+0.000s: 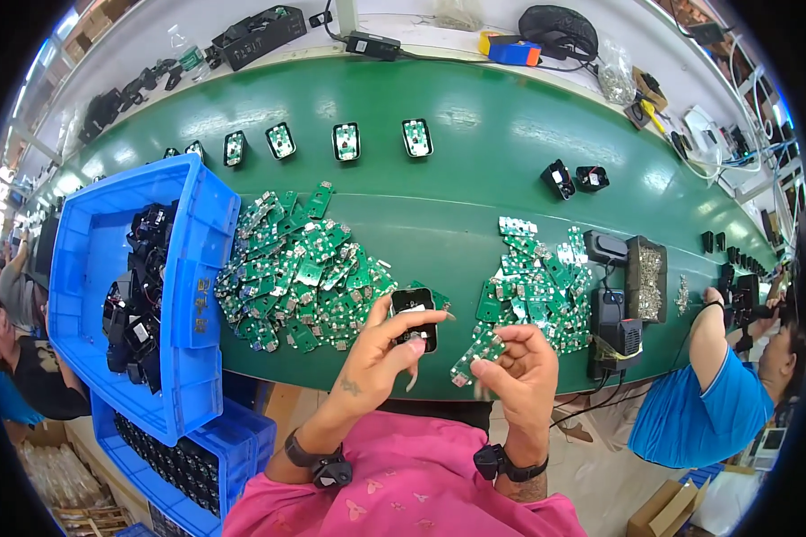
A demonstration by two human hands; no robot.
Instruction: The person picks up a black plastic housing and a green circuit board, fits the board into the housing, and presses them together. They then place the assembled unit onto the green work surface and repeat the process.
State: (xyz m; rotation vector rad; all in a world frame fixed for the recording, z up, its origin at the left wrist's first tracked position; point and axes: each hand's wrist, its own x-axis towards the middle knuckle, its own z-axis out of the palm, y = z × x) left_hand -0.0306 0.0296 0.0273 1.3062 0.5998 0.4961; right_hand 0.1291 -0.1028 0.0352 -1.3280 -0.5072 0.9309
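Head: left hand [381, 356], one casing [413, 302]; right hand [524, 365], one board [472, 360].

Now the left hand [376, 358] hides part of the black case [412, 299], and the right hand [521, 365] covers the gripped end of its green board [476, 353]. Left of the case, the board pile [295, 264] buries its lower pieces; right of the grip, metal bits [647, 279] are too small to identify. Below both, the pink shirt [403, 474] gets cut off.

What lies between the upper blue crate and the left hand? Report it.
A heap of green circuit boards lies between the blue crate and left hand in the head view.
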